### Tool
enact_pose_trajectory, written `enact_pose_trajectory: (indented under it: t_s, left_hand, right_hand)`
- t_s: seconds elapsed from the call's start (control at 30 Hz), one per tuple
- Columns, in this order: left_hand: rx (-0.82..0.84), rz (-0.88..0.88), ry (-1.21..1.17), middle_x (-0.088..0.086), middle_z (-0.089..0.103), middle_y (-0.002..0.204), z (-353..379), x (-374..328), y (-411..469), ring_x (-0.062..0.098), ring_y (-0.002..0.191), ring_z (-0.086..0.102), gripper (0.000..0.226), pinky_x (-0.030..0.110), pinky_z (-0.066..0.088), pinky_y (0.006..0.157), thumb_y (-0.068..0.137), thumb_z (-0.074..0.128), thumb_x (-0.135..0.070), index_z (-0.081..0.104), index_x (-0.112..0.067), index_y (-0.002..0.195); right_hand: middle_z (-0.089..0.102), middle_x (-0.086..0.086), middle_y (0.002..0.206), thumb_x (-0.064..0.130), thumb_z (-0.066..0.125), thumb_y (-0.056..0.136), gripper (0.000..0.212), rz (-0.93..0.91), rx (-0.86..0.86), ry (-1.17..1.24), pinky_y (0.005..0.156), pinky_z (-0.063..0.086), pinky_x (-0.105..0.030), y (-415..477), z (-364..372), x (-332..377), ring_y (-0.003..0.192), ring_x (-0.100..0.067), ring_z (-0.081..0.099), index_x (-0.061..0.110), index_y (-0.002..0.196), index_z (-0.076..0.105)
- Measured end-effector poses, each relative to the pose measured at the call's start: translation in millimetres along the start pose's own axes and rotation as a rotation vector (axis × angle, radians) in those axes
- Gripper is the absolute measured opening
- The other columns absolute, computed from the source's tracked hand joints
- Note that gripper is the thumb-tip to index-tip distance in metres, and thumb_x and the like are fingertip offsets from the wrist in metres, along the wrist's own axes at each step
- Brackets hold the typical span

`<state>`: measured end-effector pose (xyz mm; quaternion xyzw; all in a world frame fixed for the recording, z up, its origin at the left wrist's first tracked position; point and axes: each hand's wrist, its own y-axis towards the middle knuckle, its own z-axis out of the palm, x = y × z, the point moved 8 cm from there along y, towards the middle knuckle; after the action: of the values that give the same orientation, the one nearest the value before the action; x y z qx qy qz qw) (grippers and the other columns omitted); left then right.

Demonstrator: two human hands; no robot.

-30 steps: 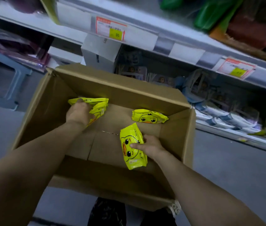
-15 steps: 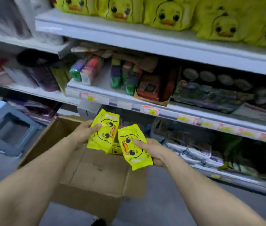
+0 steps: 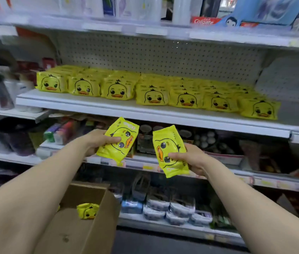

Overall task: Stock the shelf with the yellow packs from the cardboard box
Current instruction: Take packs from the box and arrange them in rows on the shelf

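Head view: left hand point(image 3: 97, 142) gripping one yellow pack point(image 3: 118, 141) by its left edge, thumb laid over the printed duck face, fingers behind; right hand point(image 3: 190, 159) clamped on a second yellow pack point(image 3: 169, 150) along its right edge, thumb on the front. Both packs held tilted, apart from each other, in front of and below the white shelf point(image 3: 108, 110) already carrying a row of matching packs point(image 3: 152, 95)

Judging by the glossy film and slight bowing at the corners: soft, light, pliable pouches, likely a bit slick; no sign of fragility. Best taken as now, pinched across a side edge or flat between thumb and fingers; squeezing the middle probably only dents them. Should slide easily onto the shelf board and lean against neighbours

Cardboard box point(image 3: 90, 226) low at left, flap open, partly hidden behind the left forearm; one more pack point(image 3: 87, 210) visible inside, lying near the far wall. Rest of the box interior out of sight, so remaining count unknown. Free shelf board showing to the right of the stocked row, likely room for more
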<state>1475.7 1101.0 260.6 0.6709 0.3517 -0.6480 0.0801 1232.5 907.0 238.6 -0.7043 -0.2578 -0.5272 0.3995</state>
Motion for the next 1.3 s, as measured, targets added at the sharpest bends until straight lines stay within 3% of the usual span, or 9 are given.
enact_pose_trajectory:
  t_s: [0.1, 0.33, 0.5, 0.63, 0.7, 0.8, 0.93, 1.1, 1.3]
  left_hand:
    - [0.021, 0.009, 0.137, 0.017, 0.074, 0.102, 22.6, -37.3, 5.0, 0.033, 0.092, 0.071, 0.03, 0.042, 0.059, 0.078, 0.083, 0.075, -0.012, 0.065, -0.004, 0.111]
    - [0.116, 0.097, 0.415, 0.005, 0.076, 0.078, 75.5, -129.1, 49.0, 0.019, 0.065, 0.073, 0.029, 0.027, 0.056, 0.052, 0.081, 0.077, -0.017, 0.063, -0.009, 0.105]
    - [0.175, 0.141, 0.438, 0.011, 0.076, 0.093, 105.0, -174.4, 97.5, 0.026, 0.083, 0.074, 0.037, 0.039, 0.06, 0.078, 0.079, 0.079, -0.016, 0.064, -0.005, 0.11]
    - [0.175, 0.153, 0.688, 0.007, 0.066, 0.118, 128.4, -204.6, 131.9, 0.027, 0.109, 0.064, 0.065, 0.038, 0.051, 0.095, 0.07, 0.085, -0.033, 0.059, 0.0, 0.121]
    - [0.154, 0.1, 0.789, 0.01, 0.046, 0.146, 139.0, -214.3, 149.1, 0.03, 0.137, 0.04, 0.089, 0.042, 0.031, 0.113, 0.07, 0.083, -0.043, 0.045, -0.001, 0.139]
    - [0.238, 0.114, 0.881, 0.007, 0.021, 0.161, 168.0, -228.3, 173.4, 0.029, 0.149, 0.018, 0.095, 0.044, 0.016, 0.119, 0.078, 0.076, -0.046, 0.027, -0.012, 0.153]
    - [0.256, 0.302, 1.052, -0.003, 0.033, 0.156, 193.6, -251.9, 196.2, 0.025, 0.142, 0.033, 0.1, 0.042, 0.031, 0.114, 0.069, 0.081, -0.055, 0.033, -0.024, 0.151]
    - [0.277, 0.378, 1.132, -0.006, 0.051, 0.141, 214.9, -260.6, 211.6, 0.024, 0.125, 0.05, 0.095, 0.044, 0.048, 0.101, 0.054, 0.083, -0.061, 0.049, -0.032, 0.138]
    - [0.243, 0.457, 1.162, 0.0, 0.04, 0.15, 230.3, -264.4, 227.2, 0.024, 0.135, 0.04, 0.086, 0.036, 0.038, 0.108, 0.077, 0.08, -0.042, 0.037, -0.019, 0.149]
  right_hand:
    - [0.076, -0.013, 0.103, -0.001, 0.081, 0.076, 0.041, -0.055, -0.09, -0.121, 0.086, 0.058, -0.052, -10.5, -41.2, 23.0, 0.097, -0.035, 0.072, 0.01, 0.112, 0.067]
    - [0.077, -0.002, 0.089, 0.016, 0.09, 0.068, 0.029, -0.119, -0.255, -0.523, 0.086, 0.059, -0.043, -4.5, -133.0, 75.0, 0.088, -0.023, 0.073, 0.02, 0.091, 0.072]
    - [0.071, 0.008, 0.088, 0.02, 0.091, 0.067, 0.035, -0.153, -0.319, -0.74, 0.071, 0.052, -0.025, 12.7, -180.8, 117.0, 0.083, -0.014, 0.067, 0.026, 0.091, 0.066]
    - [0.073, -0.001, 0.09, 0.011, 0.09, 0.068, 0.032, -0.13, -0.377, -0.696, 0.073, 0.055, -0.03, 30.2, -228.1, 141.6, 0.085, -0.022, 0.069, 0.021, 0.089, 0.068]
    - [0.073, -0.001, 0.095, 0.015, 0.091, 0.067, 0.036, -0.096, -0.404, -0.763, 0.084, 0.055, -0.034, 41.0, -252.3, 150.6, 0.094, -0.025, 0.068, 0.019, 0.095, 0.07]
    - [0.065, 0.002, 0.125, 0.035, 0.092, 0.065, 0.073, -0.017, -0.446, -0.946, 0.107, 0.044, -0.038, 55.4, -277.7, 160.3, 0.122, -0.024, 0.058, 0.016, 0.13, 0.063]
    - [0.053, 0.001, 0.142, 0.045, 0.087, 0.07, 0.079, 0.06, -0.443, -1.017, 0.11, 0.041, -0.038, 71.4, -297.1, 166.6, 0.13, -0.025, 0.05, 0.028, 0.14, 0.054]
    - [0.043, -0.002, 0.152, 0.046, 0.077, 0.081, 0.077, 0.129, -0.369, -1.192, 0.111, 0.034, -0.036, 93.6, -305.9, 170.8, 0.137, -0.026, 0.042, 0.022, 0.147, 0.045]
    - [0.051, -0.001, 0.145, 0.039, 0.076, 0.085, 0.066, 0.115, -0.352, -1.188, 0.105, 0.04, -0.035, 110.0, -307.1, 169.7, 0.128, -0.024, 0.048, 0.022, 0.143, 0.05]
